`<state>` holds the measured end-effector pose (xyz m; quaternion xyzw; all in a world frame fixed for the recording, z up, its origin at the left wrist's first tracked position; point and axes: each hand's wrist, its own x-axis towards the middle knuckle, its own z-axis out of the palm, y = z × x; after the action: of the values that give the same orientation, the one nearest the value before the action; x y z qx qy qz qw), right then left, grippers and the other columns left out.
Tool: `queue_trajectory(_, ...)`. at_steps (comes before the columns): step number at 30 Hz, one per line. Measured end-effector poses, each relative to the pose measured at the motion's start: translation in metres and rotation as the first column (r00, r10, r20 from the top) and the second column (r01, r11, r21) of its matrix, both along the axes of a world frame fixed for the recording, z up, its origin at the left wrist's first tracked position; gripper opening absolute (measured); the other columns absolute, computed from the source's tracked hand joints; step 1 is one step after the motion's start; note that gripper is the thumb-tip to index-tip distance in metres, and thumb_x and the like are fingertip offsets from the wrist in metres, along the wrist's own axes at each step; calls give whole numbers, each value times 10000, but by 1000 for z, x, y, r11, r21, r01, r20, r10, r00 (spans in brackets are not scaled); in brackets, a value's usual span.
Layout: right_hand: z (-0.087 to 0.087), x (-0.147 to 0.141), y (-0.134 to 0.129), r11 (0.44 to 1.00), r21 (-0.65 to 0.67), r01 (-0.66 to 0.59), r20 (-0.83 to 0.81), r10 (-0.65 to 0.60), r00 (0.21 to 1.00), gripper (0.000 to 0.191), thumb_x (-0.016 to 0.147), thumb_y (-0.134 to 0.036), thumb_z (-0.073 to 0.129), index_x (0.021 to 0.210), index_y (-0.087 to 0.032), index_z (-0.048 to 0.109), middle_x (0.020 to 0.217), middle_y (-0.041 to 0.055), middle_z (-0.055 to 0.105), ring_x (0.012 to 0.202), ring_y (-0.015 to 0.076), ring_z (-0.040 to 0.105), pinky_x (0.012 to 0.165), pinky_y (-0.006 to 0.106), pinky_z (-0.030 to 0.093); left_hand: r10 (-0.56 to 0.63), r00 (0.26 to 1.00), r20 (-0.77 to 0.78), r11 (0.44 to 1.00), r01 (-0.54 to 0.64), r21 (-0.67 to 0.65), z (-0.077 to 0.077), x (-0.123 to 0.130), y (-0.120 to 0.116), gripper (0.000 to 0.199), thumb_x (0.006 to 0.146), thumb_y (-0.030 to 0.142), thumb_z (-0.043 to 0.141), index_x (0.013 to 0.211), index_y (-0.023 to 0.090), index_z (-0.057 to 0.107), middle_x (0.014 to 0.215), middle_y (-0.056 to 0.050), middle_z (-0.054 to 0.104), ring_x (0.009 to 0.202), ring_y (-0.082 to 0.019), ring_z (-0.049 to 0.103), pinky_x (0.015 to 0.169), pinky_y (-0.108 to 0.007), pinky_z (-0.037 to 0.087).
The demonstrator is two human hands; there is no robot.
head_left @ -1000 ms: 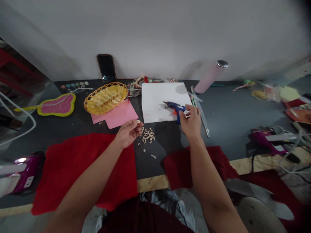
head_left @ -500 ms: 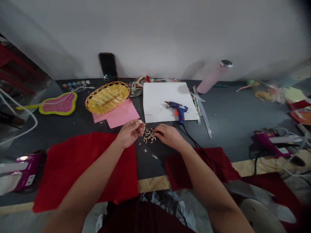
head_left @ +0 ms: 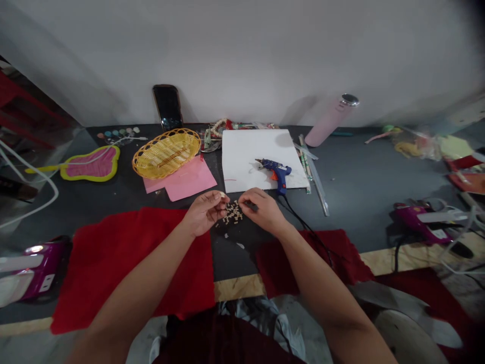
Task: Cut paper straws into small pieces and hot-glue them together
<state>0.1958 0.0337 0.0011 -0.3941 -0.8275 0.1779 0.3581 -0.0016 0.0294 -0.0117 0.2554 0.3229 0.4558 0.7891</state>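
Observation:
Between my hands, on the dark table, lies a loose heap of small beige pieces (head_left: pixel 232 214), too small to name exactly. My left hand (head_left: pixel 205 212) is at the heap's left edge, thumb and forefinger pinched on a small pale piece (head_left: pixel 222 194). To the right of the heap, my right hand (head_left: pixel 261 210) has its fingertips drawn together above the pieces; whether something is between them is hidden. Beyond my hands a blue glue gun (head_left: pixel 278 172) rests on a white board (head_left: pixel 242 151), its black cord running back past my right forearm.
Left of the board are a yellow basket (head_left: pixel 166 151) on pink sheets (head_left: pixel 193 179) and a phone (head_left: pixel 167 107) leaning on the wall. A pink flask (head_left: pixel 329 121) stands at right. Red cloths (head_left: pixel 144 253) cover the near edge. Purple devices (head_left: pixel 424 222) sit at both sides.
My right hand has lifted slightly off the heap, its fingers more curled. My left hand has turned a little and shifted right, still pinching the pale piece.

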Motion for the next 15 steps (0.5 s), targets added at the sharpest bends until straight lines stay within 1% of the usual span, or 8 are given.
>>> queue_trajectory(3,9,-9,-8,991,132,22,-139,-4,990,111,818,-108,530,830,-211,569,812,32,613,803,146,567,723,286,475,-47,999,-15,999,47,-7,1,6,-5,173,732,249,705,814,118,626,769,-35,636,601,-72,559,537,-194,490)
queue_trajectory(5,10,-14,-12,984,178,4,-165,26,986,114,820,-109,544,849,-217,566,817,30,616,803,144,571,736,296,484,-65,998,-20,998,65,3,2,9,-6,184,717,256,718,806,124,626,697,-16,624,574,-76,562,520,-194,486)
queue_trajectory(8,5,-17,-14,984,177,-23,-159,52,986,120,820,-114,557,875,-220,566,841,34,619,816,146,575,746,308,495,-74,997,-35,997,74,11,2,11,-5,202,699,266,733,804,129,629,639,0,612,545,-77,564,509,-194,484)
queue_trajectory(11,1,-16,-13,986,165,-12,-150,37,988,114,822,-119,556,880,-216,572,852,40,622,833,151,577,758,316,499,-83,996,-46,996,83,15,1,10,-4,212,690,268,740,804,126,632,639,-2,613,541,-77,566,500,-190,475)
queue_trajectory(15,1,-15,-11,986,164,7,-148,18,989,92,828,-127,554,868,-207,576,844,48,625,837,153,584,757,313,504,-92,994,-57,996,93,17,-1,10,-4,211,696,270,735,810,127,629,647,-1,613,548,-78,569,506,-192,476)
